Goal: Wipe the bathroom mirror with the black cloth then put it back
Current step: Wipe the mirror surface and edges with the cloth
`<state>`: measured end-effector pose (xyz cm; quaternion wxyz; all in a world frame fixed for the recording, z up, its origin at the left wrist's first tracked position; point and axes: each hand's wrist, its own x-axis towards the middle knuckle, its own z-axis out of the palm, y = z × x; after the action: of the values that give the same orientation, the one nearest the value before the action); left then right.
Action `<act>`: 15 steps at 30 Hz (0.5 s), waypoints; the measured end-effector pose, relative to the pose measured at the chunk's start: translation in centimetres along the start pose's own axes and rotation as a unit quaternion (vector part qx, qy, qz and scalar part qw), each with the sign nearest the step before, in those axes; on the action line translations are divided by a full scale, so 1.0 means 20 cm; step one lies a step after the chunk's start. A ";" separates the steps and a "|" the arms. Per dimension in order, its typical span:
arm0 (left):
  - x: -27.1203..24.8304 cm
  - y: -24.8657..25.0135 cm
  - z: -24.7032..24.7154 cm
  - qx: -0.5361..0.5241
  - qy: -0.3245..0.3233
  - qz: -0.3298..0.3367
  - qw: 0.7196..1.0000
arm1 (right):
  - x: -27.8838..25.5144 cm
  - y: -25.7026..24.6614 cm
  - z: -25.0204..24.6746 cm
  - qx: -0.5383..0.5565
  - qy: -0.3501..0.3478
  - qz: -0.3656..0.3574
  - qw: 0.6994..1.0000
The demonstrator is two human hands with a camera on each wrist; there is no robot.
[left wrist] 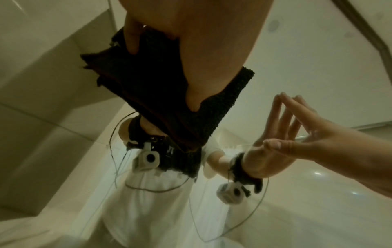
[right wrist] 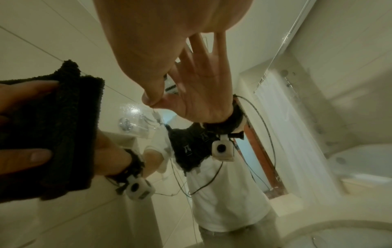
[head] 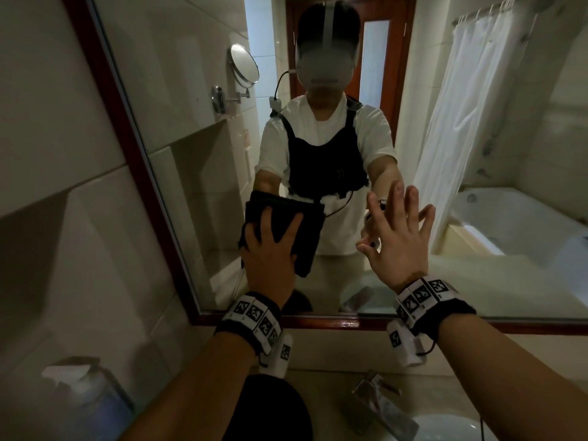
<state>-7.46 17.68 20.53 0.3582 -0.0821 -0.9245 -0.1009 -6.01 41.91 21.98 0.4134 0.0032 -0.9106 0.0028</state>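
The black cloth (head: 286,218), folded, lies flat on the lower middle of the wood-framed mirror (head: 191,154). My left hand (head: 273,240) presses it against the glass with straight, spread fingers. In the left wrist view the cloth (left wrist: 169,100) shows under my palm, with its reflection behind it. My right hand (head: 393,232) is to the right of the cloth, fingers spread and straight, its fingertips touching the glass and holding nothing. The right wrist view shows that hand (right wrist: 159,58) meeting its reflection, with the cloth (right wrist: 63,125) at the left.
The mirror's red-brown frame (head: 350,323) runs just below my wrists. Under it are a chrome faucet (head: 378,399) and the basin rim (head: 445,428). A clear dispenser bottle (head: 86,393) stands at the lower left by the tiled wall (head: 47,186). A dark rounded object (head: 270,409) lies beneath my left forearm.
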 end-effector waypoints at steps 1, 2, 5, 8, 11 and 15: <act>0.01 -0.02 -0.01 0.002 0.001 0.000 1.000 | 0.00 0.00 0.00 0.000 0.000 0.000 1.000; 0.02 -0.03 -0.03 0.003 0.003 -0.005 1.000 | 0.00 0.00 -0.01 -0.001 -0.001 0.000 1.000; 0.10 -0.11 -0.10 -0.003 0.021 -0.046 0.999 | 0.00 -0.01 -0.02 0.003 -0.005 0.003 1.000; 0.20 -0.24 -0.20 -0.002 0.038 -0.075 0.996 | 0.00 -0.03 -0.05 0.002 0.001 0.005 1.000; 0.28 -0.36 -0.31 0.008 0.039 -0.071 0.997 | 0.02 -0.05 -0.12 0.011 0.024 0.010 1.000; 0.33 -0.40 -0.38 0.013 0.024 -0.081 0.996 | 0.15 -0.11 -0.25 0.035 0.065 0.006 0.997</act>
<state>-9.11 8.59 29.49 0.3721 -0.0001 -0.9204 -0.1199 -4.20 39.67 27.46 0.4716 0.0116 -0.8810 0.0372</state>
